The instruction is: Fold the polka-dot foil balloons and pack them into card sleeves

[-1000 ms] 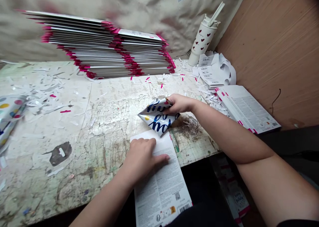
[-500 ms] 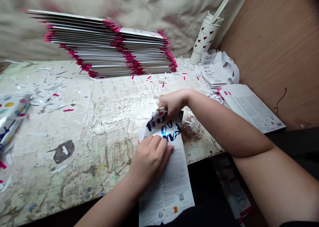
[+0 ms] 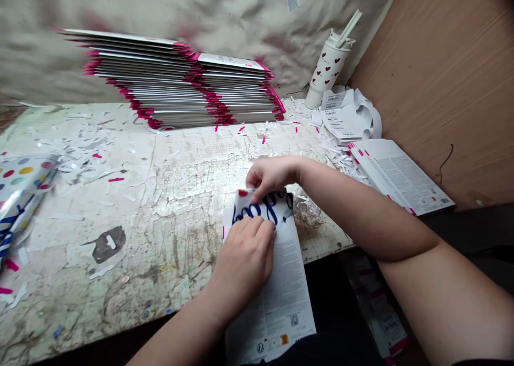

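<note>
A printed white card [image 3: 277, 286] with dense text and a barcode lies on the table edge, overhanging it. On its upper end sits a folded silver foil sheet [image 3: 261, 208] with blue script lettering. My right hand [image 3: 273, 176] pinches the foil's top edge. My left hand [image 3: 244, 253] presses down on the foil's lower edge and the card, with its fingers closed together. The foil's lower part is hidden under my left fingers.
A tall stack of pink-edged flat packs [image 3: 180, 82] stands at the back of the worn table [image 3: 160, 216], among paper scraps. To the right are a heart-patterned tumbler [image 3: 327, 69], label sheets [image 3: 341, 114] and an open printed booklet [image 3: 397, 178]. Polka-dot foil [image 3: 20, 195] lies far left.
The foil has moved down onto the card and now lies flatter, with its lettering facing up. My right hand has lowered with it, and my left hand has slid up the card onto the foil.
</note>
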A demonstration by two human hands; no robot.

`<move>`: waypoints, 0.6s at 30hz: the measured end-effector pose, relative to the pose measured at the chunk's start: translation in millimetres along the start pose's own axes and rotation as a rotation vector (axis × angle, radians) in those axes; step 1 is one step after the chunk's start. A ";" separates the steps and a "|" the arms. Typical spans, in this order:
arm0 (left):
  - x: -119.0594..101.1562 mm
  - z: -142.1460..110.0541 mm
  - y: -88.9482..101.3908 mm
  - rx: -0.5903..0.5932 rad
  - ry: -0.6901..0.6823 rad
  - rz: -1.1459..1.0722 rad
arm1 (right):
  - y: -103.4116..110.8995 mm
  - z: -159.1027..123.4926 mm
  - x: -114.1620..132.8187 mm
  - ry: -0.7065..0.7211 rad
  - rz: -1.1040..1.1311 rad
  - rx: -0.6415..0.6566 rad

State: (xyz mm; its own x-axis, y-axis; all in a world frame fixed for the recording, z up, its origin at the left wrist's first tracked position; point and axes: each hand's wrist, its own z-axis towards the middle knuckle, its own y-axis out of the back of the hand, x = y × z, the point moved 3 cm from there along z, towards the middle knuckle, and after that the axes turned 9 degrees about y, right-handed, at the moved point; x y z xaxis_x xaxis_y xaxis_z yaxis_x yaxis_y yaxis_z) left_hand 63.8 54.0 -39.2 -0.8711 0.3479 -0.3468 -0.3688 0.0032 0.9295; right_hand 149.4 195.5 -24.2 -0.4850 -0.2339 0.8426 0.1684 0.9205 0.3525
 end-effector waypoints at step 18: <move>2.4 2.0 56.7 -0.345 -0.125 0.137 | -25.9 -77.0 23.0 0.352 0.188 -0.624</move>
State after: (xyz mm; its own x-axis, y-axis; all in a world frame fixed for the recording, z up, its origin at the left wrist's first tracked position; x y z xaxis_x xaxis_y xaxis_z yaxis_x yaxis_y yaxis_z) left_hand 41.5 56.9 12.9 -0.8816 0.4344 -0.1844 -0.3575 -0.3597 0.8619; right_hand 200.0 142.1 17.4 -0.1136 -0.2733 0.9552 0.7288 0.6305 0.2671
